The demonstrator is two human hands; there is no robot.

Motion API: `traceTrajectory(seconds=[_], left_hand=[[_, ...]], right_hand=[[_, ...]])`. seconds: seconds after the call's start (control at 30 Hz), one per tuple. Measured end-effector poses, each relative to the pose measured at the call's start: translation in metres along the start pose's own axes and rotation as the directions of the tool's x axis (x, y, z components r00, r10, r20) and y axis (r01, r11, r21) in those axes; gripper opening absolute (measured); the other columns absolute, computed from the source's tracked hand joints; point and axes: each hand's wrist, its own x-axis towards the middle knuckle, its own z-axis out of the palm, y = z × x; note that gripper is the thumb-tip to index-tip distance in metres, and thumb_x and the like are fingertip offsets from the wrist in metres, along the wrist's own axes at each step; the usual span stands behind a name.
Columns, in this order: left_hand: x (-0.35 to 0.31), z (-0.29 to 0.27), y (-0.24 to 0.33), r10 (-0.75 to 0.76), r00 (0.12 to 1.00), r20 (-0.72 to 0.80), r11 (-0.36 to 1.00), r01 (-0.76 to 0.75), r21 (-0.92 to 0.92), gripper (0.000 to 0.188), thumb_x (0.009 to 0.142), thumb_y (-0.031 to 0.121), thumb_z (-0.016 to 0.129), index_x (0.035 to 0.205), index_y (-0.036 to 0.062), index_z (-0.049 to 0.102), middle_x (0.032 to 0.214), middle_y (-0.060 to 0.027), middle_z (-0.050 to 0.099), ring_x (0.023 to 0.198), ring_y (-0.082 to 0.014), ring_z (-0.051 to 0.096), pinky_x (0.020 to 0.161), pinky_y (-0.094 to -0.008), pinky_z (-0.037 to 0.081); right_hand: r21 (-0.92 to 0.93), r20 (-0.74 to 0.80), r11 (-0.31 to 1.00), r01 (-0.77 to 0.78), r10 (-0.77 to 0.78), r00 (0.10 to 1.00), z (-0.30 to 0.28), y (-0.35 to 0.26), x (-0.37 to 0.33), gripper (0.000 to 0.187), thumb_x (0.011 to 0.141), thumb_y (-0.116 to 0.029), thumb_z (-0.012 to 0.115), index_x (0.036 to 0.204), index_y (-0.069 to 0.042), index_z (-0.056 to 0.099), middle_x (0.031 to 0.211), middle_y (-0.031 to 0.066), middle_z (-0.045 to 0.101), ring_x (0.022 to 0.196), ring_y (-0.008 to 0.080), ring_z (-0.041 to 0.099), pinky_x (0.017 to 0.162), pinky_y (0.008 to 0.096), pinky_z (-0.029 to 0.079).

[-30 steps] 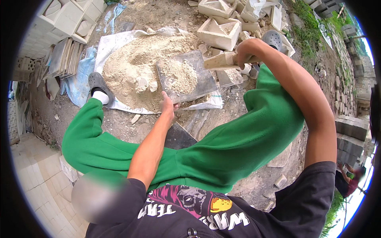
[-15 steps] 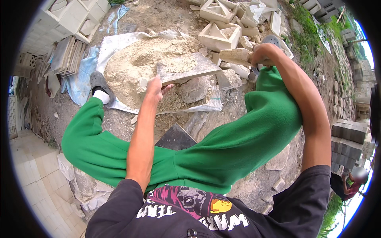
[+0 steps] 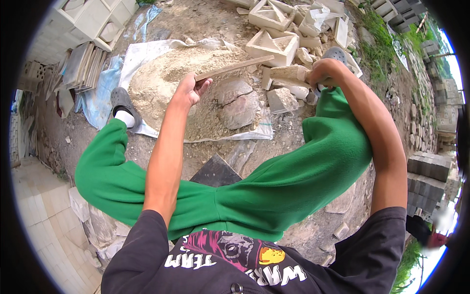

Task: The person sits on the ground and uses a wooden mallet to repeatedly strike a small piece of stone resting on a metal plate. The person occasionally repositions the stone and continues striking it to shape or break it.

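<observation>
My left hand (image 3: 190,89) grips the near end of a thin wooden board (image 3: 235,67), which is tipped up so mostly its long edge shows. The board is over a pale heap of sandy powder (image 3: 154,83) on a white plastic sheet (image 3: 129,61). A rounded, cracked grey lump (image 3: 237,103) lies on the sheet below the board. Beside my right foot, my right hand (image 3: 327,71) is closed around a pale, dusty, wooden-looking block-shaped tool (image 3: 289,73); its exact kind is unclear. My right fingers are partly hidden.
Square cast blocks (image 3: 274,45) and rubble lie beyond my right hand. A dark square plate (image 3: 216,170) rests between my legs. Leaning boards (image 3: 84,66) and blue sheeting (image 3: 101,93) are at the left. Grey blocks (image 3: 428,169) are stacked right, near another person (image 3: 435,237).
The board has tilted from nearly flat, with powder on top, to edge-on, uncovering the cracked lump. My left hand has shifted slightly left and up. My right hand has barely moved.
</observation>
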Motion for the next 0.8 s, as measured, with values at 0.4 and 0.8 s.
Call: traceTrajectory(seconds=[0.4, 0.8], left_hand=[[-0.016, -0.062, -0.102, 0.051, 0.997, 0.066, 0.915, -0.073, 0.397, 0.032, 0.099, 0.028, 0.045, 0.114, 0.0, 0.051, 0.09, -0.0147, 0.066, 0.059, -0.0211, 0.067, 0.043, -0.0265, 0.055], [0.02, -0.153, -0.197, 0.243, 0.937, -0.25, 0.75, -0.018, 0.661, 0.044, 0.098, 0.043, 0.059, 0.106, -0.0007, 0.059, 0.096, -0.0131, 0.068, 0.078, -0.0271, 0.069, 0.07, -0.0394, 0.056]], right_hand=[[0.028, 0.033, 0.999, -0.027, 0.026, 0.999, 0.005, 0.003, 0.008, 0.045, 0.078, -0.037, 0.073, 0.099, 0.003, 0.074, 0.094, 0.017, 0.075, 0.08, 0.0284, 0.073, 0.07, 0.0423, 0.057], [-0.048, 0.049, 0.998, -0.051, 0.053, 0.997, -0.007, -0.017, -0.02, 0.05, 0.08, -0.041, 0.072, 0.117, -0.007, 0.071, 0.104, 0.0143, 0.074, 0.09, 0.0252, 0.072, 0.077, 0.0402, 0.056]])
